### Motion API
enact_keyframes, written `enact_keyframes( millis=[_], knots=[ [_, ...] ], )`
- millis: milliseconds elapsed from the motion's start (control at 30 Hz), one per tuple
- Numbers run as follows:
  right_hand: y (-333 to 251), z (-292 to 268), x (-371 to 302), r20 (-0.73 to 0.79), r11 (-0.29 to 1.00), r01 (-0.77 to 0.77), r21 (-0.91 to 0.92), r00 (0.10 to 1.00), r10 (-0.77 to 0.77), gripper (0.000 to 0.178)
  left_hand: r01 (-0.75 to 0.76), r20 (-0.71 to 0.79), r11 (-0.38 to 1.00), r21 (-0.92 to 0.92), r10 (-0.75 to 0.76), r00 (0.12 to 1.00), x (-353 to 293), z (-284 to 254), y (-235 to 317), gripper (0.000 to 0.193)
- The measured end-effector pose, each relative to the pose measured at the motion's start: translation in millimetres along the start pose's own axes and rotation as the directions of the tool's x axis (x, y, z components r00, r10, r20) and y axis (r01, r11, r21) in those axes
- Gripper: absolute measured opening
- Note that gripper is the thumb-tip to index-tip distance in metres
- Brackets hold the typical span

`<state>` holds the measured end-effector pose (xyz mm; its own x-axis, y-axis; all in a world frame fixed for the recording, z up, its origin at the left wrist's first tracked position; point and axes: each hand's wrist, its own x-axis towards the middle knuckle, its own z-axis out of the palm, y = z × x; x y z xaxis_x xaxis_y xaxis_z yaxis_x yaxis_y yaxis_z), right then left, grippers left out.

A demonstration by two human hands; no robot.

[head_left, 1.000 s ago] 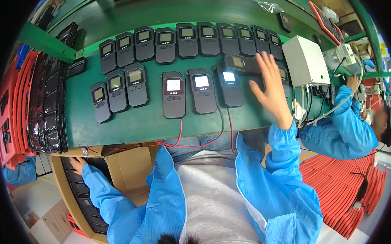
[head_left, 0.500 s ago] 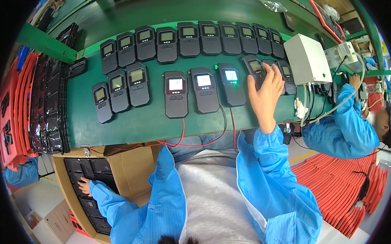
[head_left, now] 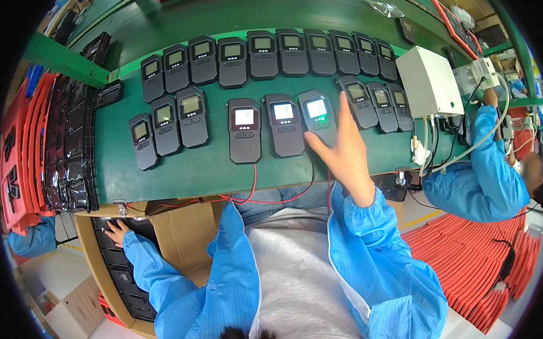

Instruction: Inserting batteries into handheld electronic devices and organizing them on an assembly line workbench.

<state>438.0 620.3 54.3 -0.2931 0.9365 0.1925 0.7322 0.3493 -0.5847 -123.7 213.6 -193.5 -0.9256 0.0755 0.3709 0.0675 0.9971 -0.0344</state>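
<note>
i'm holding the right hand (head_left: 344, 157) spread at the rightmost glowing device (head_left: 315, 109), over the green table (head_left: 188, 172); from here i can't tell if they're touching. the left hand (head_left: 116, 233) is resting, fingers apart, over black items (head_left: 122, 275) in the cardboard box (head_left: 175, 244).

1. Ten handheld devices (head_left: 262, 54) line the rear of a workbench (head_left: 194, 175); nine others (head_left: 192, 119) sit before them in left, middle and right trios.
2. A box (head_left: 425, 86) stands right of the devices.
3. A carton (head_left: 178, 235) sits at the bench's near left edge.
</note>
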Motion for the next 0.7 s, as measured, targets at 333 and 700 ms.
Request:
enact_keyframes(
  millis=[333, 700],
  knots=[
    [16.6, -12.3, 5.8, 0.313, 0.794, -0.465, 0.392, 0.879, 0.36, 0.068, 0.183, -0.104, 0.983, 0.009, -0.181, 0.978, -17.7, -19.0, -63.3, 0.06],
    [23.2, -13.0, 12.0, 0.273, 0.318, -0.347, 0.882, 0.928, 0.254, 0.039, 0.269, -0.389, 0.962, 0.041, -0.233, 0.891, -39.8, -9.8, -133.4, 0.055]
  ],
)
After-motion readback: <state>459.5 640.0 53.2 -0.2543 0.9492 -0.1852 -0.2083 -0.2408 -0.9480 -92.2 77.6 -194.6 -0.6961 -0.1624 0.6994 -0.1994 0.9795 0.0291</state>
